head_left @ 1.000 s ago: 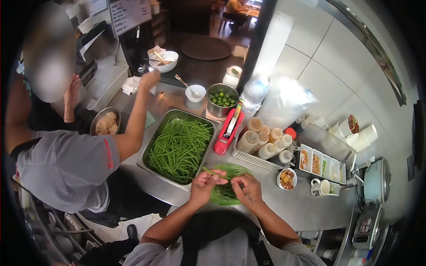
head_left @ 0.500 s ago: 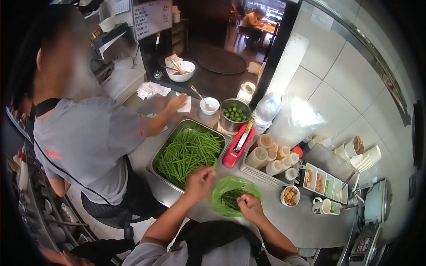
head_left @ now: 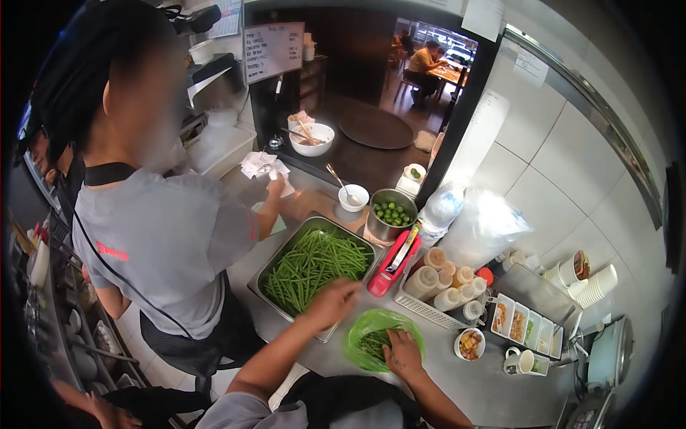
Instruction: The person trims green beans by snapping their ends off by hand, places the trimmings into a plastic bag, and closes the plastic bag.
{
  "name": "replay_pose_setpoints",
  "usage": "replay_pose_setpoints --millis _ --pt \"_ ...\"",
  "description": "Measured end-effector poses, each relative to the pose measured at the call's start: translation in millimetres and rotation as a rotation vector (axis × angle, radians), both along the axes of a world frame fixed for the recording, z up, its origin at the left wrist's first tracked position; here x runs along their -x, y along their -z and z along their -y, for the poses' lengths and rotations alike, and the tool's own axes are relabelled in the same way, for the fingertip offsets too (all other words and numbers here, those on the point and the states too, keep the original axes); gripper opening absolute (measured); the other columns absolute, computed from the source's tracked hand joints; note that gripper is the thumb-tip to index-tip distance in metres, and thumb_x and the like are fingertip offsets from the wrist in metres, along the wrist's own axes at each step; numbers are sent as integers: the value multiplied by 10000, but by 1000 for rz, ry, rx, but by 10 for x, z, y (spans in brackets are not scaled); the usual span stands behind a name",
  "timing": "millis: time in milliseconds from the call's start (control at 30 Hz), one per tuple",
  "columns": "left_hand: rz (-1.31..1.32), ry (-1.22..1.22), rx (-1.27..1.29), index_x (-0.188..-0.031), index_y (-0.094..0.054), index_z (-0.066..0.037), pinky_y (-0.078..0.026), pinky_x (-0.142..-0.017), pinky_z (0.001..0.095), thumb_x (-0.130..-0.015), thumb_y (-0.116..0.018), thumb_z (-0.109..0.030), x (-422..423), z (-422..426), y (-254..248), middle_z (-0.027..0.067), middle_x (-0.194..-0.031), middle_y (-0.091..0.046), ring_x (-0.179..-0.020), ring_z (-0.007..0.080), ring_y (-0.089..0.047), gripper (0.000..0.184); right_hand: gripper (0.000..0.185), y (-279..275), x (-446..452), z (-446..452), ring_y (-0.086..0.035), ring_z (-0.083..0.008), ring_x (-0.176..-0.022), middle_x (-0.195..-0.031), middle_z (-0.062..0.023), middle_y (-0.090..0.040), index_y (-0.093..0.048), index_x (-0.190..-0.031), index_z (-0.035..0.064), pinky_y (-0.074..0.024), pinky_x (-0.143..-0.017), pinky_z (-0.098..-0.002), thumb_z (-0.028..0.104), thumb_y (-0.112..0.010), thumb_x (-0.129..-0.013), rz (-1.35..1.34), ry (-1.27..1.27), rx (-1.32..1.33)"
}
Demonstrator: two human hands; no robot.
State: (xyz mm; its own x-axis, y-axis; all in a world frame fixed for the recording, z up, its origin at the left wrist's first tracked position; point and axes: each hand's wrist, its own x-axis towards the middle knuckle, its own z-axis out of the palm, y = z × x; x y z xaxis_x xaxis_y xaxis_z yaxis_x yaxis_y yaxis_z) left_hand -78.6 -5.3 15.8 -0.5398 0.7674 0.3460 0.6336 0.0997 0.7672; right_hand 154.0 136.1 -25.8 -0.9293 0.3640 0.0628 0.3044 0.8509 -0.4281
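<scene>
A metal tray (head_left: 268, 268) of cut green beans (head_left: 307, 264) stands on the counter before me. My left hand (head_left: 332, 306) is over the tray's near right corner, fingers stretched to the right and slightly blurred; no object shows in it. To its right sits a green plastic bag (head_left: 351, 349), its mouth spread wide, with thin green pieces (head_left: 373, 343) inside. My right hand (head_left: 404, 355) reaches over the bag's right rim, fingers extended onto the contents; the fingertips are partly hidden.
A red sealer-like tool (head_left: 389, 268) lies beside a basket of squeeze bottles (head_left: 429, 304). Behind are a pot of green limes (head_left: 391, 213) and a white bowl (head_left: 353, 198). A food cup (head_left: 469, 345) and mug (head_left: 518, 361) stand right. A co-worker (head_left: 157, 236) stands left.
My left hand has loosened from a pinch, its fingers now straighter. My right fist at the bag's rim has opened over the contents. The co-worker's hand has drawn back toward the papers.
</scene>
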Motion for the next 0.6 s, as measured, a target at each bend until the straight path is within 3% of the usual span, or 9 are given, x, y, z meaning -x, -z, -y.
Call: replay_pose_setpoints --millis 100,200,333,467,600 --pt "283 243 140 -1199 -655 -58 -522 -774 372 -939 -647 -209 -568 -28 -24 138 -1046 -638 -844 269 -644 300 360 44 79 10 -556 -371 -1050 -1075 -163 -613 -642 -1139 33 -465 -911 -444 203 -673 -822 -26 -7 -106" --pt "292 400 187 -1225 -640 -59 -523 -762 359 -956 -625 -225 -883 -52 137 131 -1046 -634 -815 242 -642 316 298 221 128 -69 -562 -341 -1011 -1013 -141 -605 -666 -1043 58 -470 -866 -444 190 -697 -777 103 -14 -132" --pt "265 419 265 -1242 -625 -39 -527 -790 360 -959 -617 -216 -954 -13 335 144 -1143 -634 -867 265 -648 334 258 251 112 -144 -575 -324 -962 -932 -140 -597 -678 -963 78 -475 -837 -433 180 -731 -731 -4 -94 -116" --pt "318 323 183 -1234 -628 -30 -527 -821 366 -949 -628 -197 -915 61 432 162 -1143 -643 -924 286 -656 330 215 -16 78 -75 -605 -341 -973 -944 -150 -635 -708 -959 90 -479 -900 -423 183 -712 -766 21 -48 -43" --pt "310 256 158 -1218 -638 -24 -526 -851 370 -942 -634 -172 -848 56 439 182 -1093 -657 -970 303 -658 314 230 -59 -10 -69 -612 -341 -968 -974 -163 -636 -717 -991 69 -496 -877 -419 155 -711 -777 -11 -38 83"
